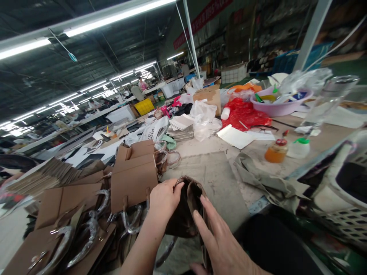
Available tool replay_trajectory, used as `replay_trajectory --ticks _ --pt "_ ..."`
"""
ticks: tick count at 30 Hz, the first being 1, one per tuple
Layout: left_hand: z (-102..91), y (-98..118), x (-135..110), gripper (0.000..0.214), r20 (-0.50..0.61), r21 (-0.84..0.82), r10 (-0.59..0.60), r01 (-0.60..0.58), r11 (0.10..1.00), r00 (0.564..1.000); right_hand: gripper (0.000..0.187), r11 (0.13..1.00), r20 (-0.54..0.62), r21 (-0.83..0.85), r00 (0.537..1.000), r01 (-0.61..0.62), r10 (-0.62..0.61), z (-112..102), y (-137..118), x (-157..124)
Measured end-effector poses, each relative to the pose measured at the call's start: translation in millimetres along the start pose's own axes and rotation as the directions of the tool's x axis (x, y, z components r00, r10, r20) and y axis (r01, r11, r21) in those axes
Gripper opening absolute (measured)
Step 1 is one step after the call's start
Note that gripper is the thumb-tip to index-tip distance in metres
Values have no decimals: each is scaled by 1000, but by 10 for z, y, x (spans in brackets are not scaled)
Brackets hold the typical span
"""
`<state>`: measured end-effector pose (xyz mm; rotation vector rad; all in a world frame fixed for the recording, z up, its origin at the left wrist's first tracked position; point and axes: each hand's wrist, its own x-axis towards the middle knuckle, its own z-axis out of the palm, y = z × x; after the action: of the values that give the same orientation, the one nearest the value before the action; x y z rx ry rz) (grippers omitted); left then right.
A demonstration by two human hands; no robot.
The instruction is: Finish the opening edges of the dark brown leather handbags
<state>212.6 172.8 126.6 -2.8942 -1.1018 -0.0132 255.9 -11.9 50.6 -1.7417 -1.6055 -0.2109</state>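
A dark brown handbag is between my hands over the near side of the table, its mouth facing up and its dark inside showing. My left hand pinches the far left rim between thumb and fingers. Along the near right side, my right hand holds the bag's wall, index and middle fingers stretched over the rim; the thumb is mostly hidden. A handle loop hangs below the bag. To the left lie several brown handbags with plastic-wrapped handles.
A grey sheet covers the table ahead. At right stand an orange glue jar, a green-capped white bottle and a white plastic basket. Farther back are a red plastic bag and a purple basin.
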Motion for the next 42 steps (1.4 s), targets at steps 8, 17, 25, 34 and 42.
replay_trajectory --ticks 8,17,25,34,42 --pt "-134 -62 -46 36 38 147 -65 58 987 997 83 940 93 190 958 -284 271 -339 304 35" --pt "-360 -566 -827 29 228 65 -164 153 986 960 72 827 219 473 950 -303 223 -380 994 608" --pt "-214 -435 -631 29 -208 -75 204 -223 972 957 47 859 208 475 973 -188 98 -105 942 714" --pt "-81 -327 -396 5 -237 -96 286 -316 944 928 40 900 51 436 999 -14 -9 -54 978 725" --pt "-58 -319 -535 19 -237 -118 497 -532 838 835 33 955 16 188 972 228 -235 -99 929 716"
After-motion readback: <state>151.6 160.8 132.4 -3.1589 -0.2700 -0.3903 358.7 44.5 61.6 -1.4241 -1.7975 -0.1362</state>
